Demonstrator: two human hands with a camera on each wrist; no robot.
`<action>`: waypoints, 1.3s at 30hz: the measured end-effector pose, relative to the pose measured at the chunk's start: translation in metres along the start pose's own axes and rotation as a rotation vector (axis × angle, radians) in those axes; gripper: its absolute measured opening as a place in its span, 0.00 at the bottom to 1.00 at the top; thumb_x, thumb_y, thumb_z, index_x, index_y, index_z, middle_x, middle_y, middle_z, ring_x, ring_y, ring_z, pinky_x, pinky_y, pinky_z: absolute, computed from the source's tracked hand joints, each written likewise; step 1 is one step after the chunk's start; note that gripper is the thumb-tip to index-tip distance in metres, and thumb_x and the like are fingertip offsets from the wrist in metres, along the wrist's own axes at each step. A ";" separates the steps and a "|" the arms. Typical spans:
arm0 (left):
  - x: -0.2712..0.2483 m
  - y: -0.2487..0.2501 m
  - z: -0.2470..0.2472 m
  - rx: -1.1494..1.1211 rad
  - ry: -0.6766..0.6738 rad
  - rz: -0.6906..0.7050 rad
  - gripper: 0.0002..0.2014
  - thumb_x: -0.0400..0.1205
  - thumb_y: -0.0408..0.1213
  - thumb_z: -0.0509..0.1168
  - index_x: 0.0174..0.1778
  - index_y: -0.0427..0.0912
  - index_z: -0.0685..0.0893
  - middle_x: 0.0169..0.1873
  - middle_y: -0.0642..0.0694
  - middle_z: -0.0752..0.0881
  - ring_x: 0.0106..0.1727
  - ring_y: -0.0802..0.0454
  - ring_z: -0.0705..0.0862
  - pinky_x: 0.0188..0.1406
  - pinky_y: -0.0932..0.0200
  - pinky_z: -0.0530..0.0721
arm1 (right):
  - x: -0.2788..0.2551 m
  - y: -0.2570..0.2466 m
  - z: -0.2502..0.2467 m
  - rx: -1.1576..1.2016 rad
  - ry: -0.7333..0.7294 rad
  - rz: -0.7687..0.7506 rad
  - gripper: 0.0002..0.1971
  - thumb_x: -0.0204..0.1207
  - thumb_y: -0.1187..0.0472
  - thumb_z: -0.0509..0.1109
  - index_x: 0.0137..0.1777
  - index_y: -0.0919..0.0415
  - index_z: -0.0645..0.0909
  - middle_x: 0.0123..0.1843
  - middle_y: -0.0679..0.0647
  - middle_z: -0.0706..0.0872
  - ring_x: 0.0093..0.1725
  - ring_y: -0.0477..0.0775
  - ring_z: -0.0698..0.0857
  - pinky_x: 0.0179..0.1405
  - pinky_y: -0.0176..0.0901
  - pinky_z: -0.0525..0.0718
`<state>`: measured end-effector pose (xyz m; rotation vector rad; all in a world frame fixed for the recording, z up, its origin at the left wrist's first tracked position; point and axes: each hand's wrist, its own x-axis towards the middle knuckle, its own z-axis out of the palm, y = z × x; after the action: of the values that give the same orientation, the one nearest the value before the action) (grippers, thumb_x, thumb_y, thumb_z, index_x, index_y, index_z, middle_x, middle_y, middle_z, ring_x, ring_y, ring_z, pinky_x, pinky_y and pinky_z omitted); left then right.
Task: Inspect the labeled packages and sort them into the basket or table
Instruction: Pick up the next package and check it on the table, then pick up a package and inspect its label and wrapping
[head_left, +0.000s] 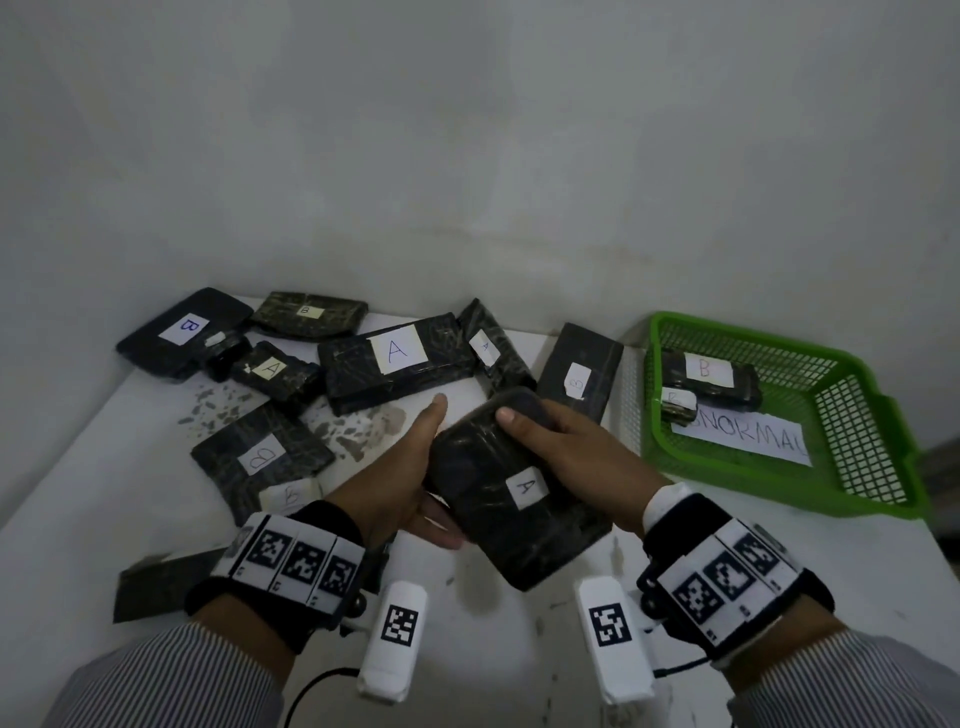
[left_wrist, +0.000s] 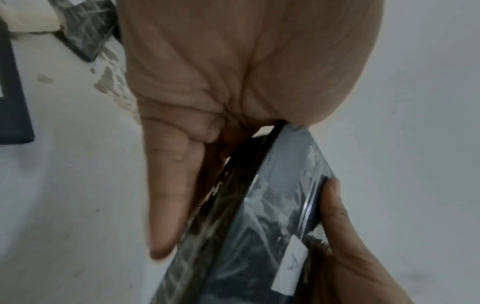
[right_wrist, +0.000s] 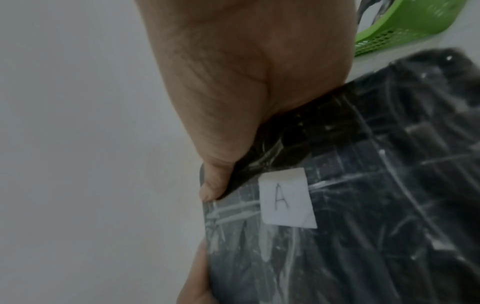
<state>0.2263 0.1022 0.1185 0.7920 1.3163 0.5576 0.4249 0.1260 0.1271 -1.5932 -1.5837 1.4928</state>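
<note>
Fingers (head_left: 511, 415) of the right hand (head_left: 582, 441) curl over the far end and right edge of the held package (head_left: 498, 499), thumb on its top face; the left hand (head_left: 405, 467) cradles its left edge, with fingers straight and pressed together beneath it and the thumb extended forward. This package sits raised above the white table (head_left: 519, 649), at centre, its white "A" label (head_left: 525, 487) facing up. The green basket (head_left: 883, 415) stands at the table's right side, holding two packages marked "B" (head_left: 706, 376) and a paper sheet (head_left: 743, 441) with handwriting. Eight further dark wrapped packages lie across the far and left table area; the large "A" package (head_left: 395, 364) rests near the middle. Grey chipped patches (head_left: 358, 431) mark the tabletop beside them.
</note>
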 end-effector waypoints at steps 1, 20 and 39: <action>0.001 -0.004 0.000 0.061 0.026 0.044 0.32 0.84 0.72 0.47 0.56 0.52 0.87 0.51 0.40 0.94 0.53 0.38 0.92 0.44 0.44 0.91 | 0.000 0.003 0.001 -0.024 -0.013 0.008 0.27 0.74 0.26 0.71 0.62 0.44 0.88 0.55 0.43 0.95 0.55 0.45 0.93 0.68 0.53 0.87; 0.032 -0.155 0.028 0.505 0.279 0.288 0.14 0.92 0.49 0.53 0.49 0.45 0.75 0.39 0.49 0.86 0.43 0.50 0.86 0.34 0.62 0.76 | -0.054 0.160 -0.002 -0.010 0.092 0.288 0.11 0.80 0.56 0.79 0.55 0.62 0.85 0.52 0.63 0.92 0.52 0.63 0.93 0.47 0.54 0.94; 0.033 -0.169 0.021 0.620 0.313 0.265 0.15 0.86 0.48 0.67 0.39 0.42 0.85 0.34 0.48 0.87 0.32 0.59 0.83 0.30 0.65 0.80 | -0.047 0.174 -0.005 -0.261 0.139 0.239 0.28 0.78 0.46 0.80 0.28 0.59 0.69 0.26 0.50 0.73 0.27 0.48 0.73 0.29 0.40 0.70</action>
<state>0.2405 0.0171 -0.0321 1.4477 1.7165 0.4957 0.5142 0.0424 -0.0051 -2.0486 -1.6063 1.2936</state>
